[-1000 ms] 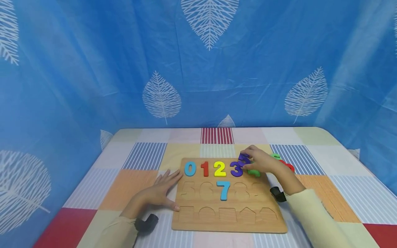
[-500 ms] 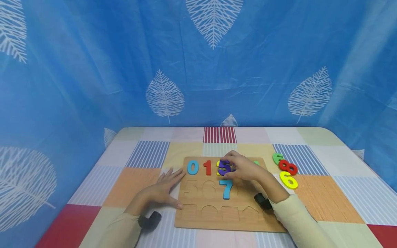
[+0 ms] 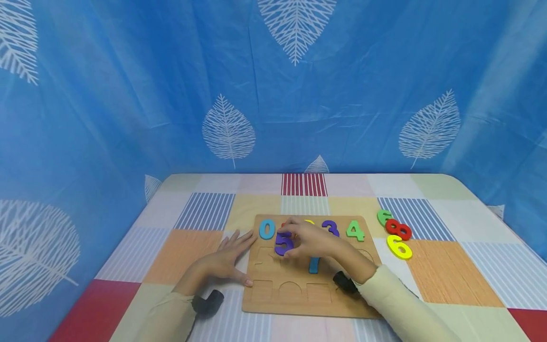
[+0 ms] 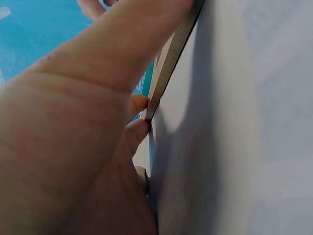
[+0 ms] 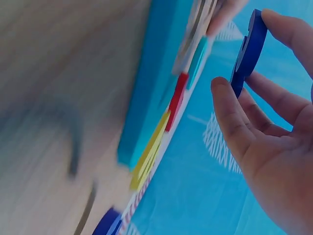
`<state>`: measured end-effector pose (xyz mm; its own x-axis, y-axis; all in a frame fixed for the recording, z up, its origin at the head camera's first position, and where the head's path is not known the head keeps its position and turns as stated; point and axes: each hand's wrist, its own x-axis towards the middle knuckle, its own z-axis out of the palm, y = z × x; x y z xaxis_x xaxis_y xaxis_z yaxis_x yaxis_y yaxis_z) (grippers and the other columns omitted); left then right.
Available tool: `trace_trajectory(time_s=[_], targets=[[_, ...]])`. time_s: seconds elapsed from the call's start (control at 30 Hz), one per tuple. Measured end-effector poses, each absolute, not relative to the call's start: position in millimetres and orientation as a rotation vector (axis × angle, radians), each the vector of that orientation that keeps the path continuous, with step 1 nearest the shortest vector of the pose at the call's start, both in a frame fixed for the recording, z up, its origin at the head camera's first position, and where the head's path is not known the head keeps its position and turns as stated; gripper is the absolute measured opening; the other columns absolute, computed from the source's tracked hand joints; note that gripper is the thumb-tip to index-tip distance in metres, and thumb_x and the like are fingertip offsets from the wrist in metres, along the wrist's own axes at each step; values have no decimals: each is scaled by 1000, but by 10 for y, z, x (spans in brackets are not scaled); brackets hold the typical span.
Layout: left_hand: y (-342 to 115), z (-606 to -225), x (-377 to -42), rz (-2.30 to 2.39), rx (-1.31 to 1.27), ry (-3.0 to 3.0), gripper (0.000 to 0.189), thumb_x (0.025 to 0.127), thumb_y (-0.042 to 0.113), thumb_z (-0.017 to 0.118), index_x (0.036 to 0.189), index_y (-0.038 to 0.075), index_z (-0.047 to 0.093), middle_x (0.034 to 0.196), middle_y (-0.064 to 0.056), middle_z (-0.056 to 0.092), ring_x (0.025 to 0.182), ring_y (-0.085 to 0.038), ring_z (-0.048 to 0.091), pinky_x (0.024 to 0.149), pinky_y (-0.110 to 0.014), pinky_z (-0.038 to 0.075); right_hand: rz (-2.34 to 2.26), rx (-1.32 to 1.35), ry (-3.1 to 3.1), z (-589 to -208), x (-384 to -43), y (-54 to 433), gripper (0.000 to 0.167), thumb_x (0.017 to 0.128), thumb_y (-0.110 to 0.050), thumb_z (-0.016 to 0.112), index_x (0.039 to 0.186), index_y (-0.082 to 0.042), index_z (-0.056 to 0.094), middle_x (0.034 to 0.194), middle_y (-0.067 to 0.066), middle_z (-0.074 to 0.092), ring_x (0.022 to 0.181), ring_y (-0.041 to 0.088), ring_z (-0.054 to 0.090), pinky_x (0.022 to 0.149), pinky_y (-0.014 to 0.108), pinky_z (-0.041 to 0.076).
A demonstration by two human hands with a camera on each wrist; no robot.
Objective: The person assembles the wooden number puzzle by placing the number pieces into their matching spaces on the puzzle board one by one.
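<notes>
A purple number 5 (image 3: 283, 244) is pinched between the fingertips and thumb of my right hand (image 3: 314, 240), held above the wooden number board (image 3: 290, 304). In the right wrist view the purple 5 (image 5: 250, 49) shows edge-on, clear of the board. My left hand (image 3: 226, 259) lies with spread fingers along the board's left edge, thumb at its side. The top row bears a blue 0 (image 3: 267, 229), a purple 3 (image 3: 330, 227) and a green 4 (image 3: 355, 231); my right hand mostly covers the red 1 and yellow 2. A blue 7 (image 3: 314, 266) sits in the middle row, partly hidden.
Right of the board, a green number piece (image 3: 383, 217), a red 8 (image 3: 398, 229) and a yellow 6 (image 3: 399, 247) lie close together on the patchwork tablecloth (image 3: 444, 280). A blue leaf-print curtain (image 3: 342, 95) stands behind the table. Number-shaped recesses mark the board's lower rows.
My right hand has carried the purple 5 leftward from the board's upper right, across the top row, to near the 1. The green 4 is now uncovered. My left hand keeps its place.
</notes>
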<state>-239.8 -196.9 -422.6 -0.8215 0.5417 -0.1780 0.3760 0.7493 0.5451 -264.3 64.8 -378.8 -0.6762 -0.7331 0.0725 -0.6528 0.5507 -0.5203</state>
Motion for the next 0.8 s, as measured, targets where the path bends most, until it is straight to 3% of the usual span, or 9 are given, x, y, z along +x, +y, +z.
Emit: trace_trajectory(time_s=[0.8], targets=[[-1967, -4167, -2399, 720, 702, 2593, 109, 65, 51, 75, 147, 15, 15, 155, -6, 7, 139, -39, -8, 110, -59, -3, -373, -1094, 2655, -3845, -2495, 80, 52, 77, -33, 72, 122, -11, 57, 107, -2, 53, 89, 7, 51, 83, 23, 50]])
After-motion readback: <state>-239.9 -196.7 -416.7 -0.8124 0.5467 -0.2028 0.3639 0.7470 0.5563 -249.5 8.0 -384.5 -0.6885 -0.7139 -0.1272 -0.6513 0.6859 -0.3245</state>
